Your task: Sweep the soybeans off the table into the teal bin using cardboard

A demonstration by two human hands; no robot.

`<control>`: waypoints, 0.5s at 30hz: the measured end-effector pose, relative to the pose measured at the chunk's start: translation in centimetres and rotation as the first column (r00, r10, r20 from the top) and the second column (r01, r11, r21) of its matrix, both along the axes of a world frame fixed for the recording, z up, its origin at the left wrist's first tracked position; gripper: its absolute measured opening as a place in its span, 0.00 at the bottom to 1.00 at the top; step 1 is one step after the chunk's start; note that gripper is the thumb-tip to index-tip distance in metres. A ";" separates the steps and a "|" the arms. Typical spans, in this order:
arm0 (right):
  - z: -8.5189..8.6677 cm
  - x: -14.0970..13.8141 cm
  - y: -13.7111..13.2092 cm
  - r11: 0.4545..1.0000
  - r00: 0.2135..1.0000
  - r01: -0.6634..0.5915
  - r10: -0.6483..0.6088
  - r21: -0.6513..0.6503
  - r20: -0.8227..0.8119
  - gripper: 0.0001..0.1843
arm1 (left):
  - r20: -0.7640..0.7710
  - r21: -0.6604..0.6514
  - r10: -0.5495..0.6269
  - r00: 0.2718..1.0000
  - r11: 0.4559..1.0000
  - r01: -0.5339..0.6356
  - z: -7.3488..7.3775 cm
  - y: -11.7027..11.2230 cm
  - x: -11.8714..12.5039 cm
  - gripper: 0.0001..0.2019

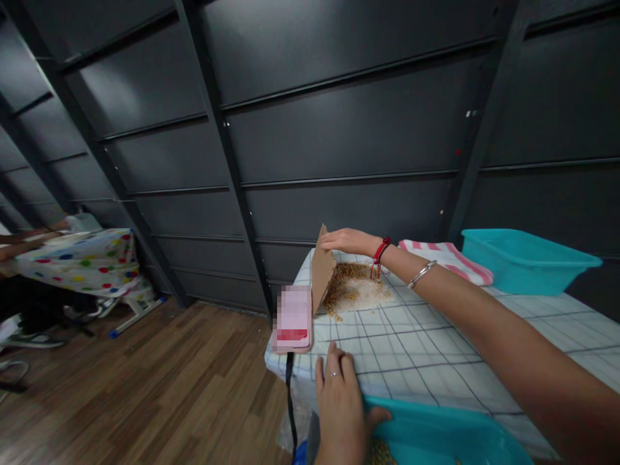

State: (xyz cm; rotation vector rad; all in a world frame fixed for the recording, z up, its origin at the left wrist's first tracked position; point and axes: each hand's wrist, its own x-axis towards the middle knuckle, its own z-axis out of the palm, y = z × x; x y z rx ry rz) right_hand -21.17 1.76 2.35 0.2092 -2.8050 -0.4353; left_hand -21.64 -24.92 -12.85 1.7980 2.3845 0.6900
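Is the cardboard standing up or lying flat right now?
Standing on edge: the cardboard rises from the checked cloth beside the yellow grains, with the right hand at its top edge.

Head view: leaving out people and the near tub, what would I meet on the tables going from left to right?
Polka-dot tablecloth, pink phone, cardboard piece, loose golden grains, pink-and-white striped cloth, far turquoise tub.
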 end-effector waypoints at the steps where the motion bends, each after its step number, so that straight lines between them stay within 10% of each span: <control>1: 0.1 0.1 0.1 1.000 1.000 0.003 -0.003 0.010 0.010 0.12 | -0.006 -0.004 0.000 1.000 1.000 0.000 -0.1 0.0 0.0 0.38; 15: 2.1 3.3 -1.0 0.991 0.991 0.028 -0.044 0.128 0.124 0.12 | -0.054 0.027 0.056 0.997 0.998 -0.055 -0.8 0.1 0.4 0.36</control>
